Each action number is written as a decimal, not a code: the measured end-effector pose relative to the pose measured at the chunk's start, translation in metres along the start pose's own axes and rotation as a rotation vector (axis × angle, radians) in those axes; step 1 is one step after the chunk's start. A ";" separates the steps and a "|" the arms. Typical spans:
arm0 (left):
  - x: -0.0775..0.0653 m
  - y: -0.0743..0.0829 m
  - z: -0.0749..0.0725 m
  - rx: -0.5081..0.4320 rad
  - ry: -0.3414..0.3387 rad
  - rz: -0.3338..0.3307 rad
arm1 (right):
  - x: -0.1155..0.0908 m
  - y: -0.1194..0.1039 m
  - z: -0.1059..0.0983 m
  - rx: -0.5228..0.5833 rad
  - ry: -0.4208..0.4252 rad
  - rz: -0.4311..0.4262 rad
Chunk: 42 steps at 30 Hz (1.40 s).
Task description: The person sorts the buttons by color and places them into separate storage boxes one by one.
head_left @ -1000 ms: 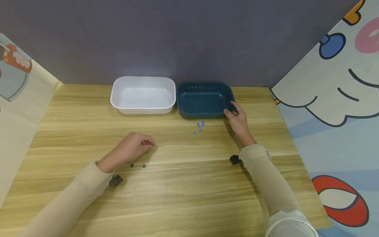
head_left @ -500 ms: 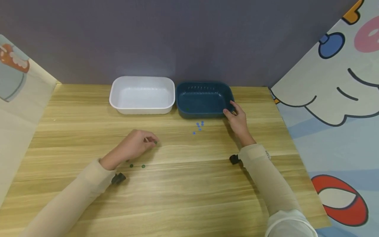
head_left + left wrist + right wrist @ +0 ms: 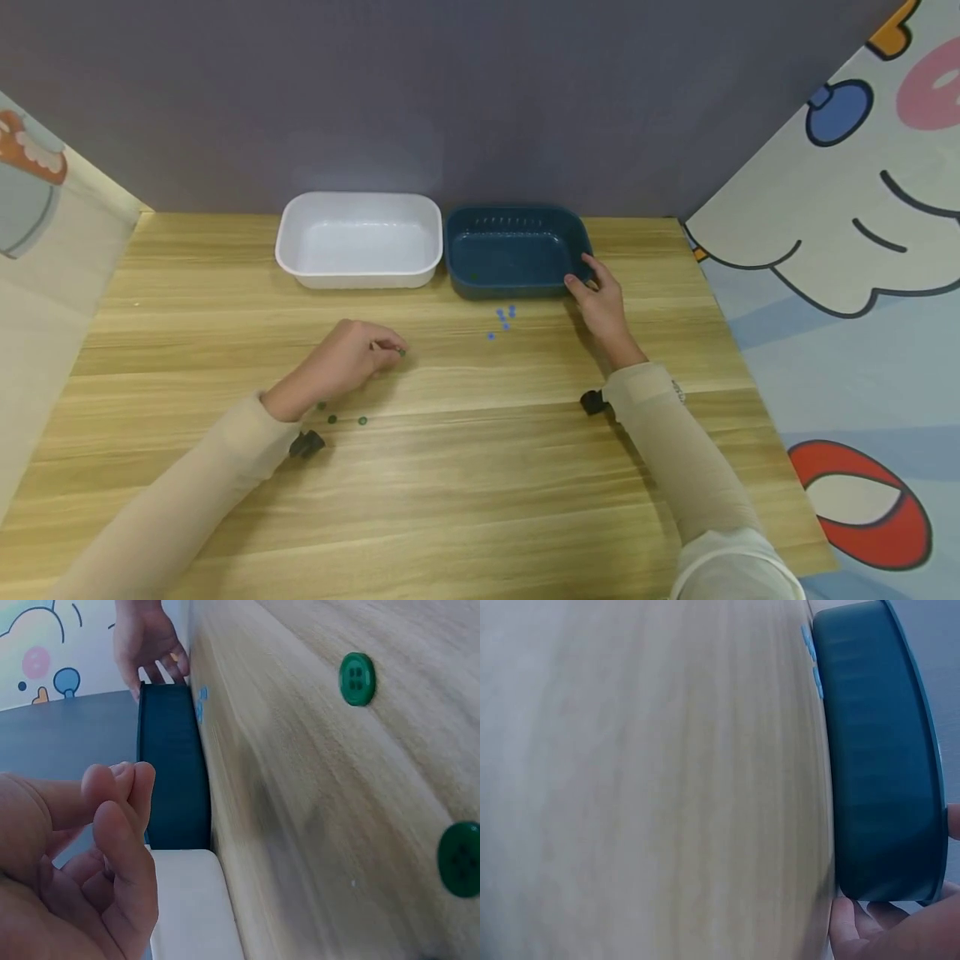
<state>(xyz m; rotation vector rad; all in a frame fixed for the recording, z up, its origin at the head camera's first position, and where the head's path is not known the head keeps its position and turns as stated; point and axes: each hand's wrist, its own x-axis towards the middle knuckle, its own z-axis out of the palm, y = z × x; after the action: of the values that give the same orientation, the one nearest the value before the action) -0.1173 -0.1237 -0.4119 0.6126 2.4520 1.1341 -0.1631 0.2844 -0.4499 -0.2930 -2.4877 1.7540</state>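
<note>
My left hand (image 3: 347,360) pinches a small green button (image 3: 402,352) at its fingertips, above the table in front of the white basin (image 3: 360,282). In the left wrist view the fingertips hide that button. Green buttons with holes, such as this one (image 3: 357,679), lie on the table beneath the left wrist. My right hand (image 3: 602,315) grips the near right corner of the dark blue basin (image 3: 510,292), thumb at the rim and fingers along the outer side. Inside that basin, near its front left corner, sits a tiny green button (image 3: 473,276).
Several small blue pieces (image 3: 491,337) lie on the wooden table (image 3: 480,492) just in front of the dark blue basin. Both basins stand side by side against a grey back panel (image 3: 480,100). Printed walls close off the left and right sides.
My left hand has moved a little to the right and away from me with the green button, uncovering another green button near the wrist. The right hand stays on the dark blue basin.
</note>
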 end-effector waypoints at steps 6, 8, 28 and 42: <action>0.004 0.005 -0.001 0.012 0.018 -0.002 | 0.000 0.001 0.001 0.008 0.010 -0.004; 0.007 0.006 -0.001 0.014 0.025 -0.002 | 0.000 0.001 0.001 0.009 0.008 0.004; 0.034 0.024 -0.001 -0.005 0.093 0.040 | -0.021 -0.036 0.001 0.016 -0.025 0.042; 0.055 0.030 0.000 -0.055 0.140 0.056 | -0.017 -0.032 0.001 0.030 -0.024 0.054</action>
<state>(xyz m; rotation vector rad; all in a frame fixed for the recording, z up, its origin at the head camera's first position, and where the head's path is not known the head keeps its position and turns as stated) -0.1562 -0.0776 -0.3966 0.6073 2.5244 1.3028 -0.1499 0.2690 -0.4194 -0.3427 -2.4897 1.8240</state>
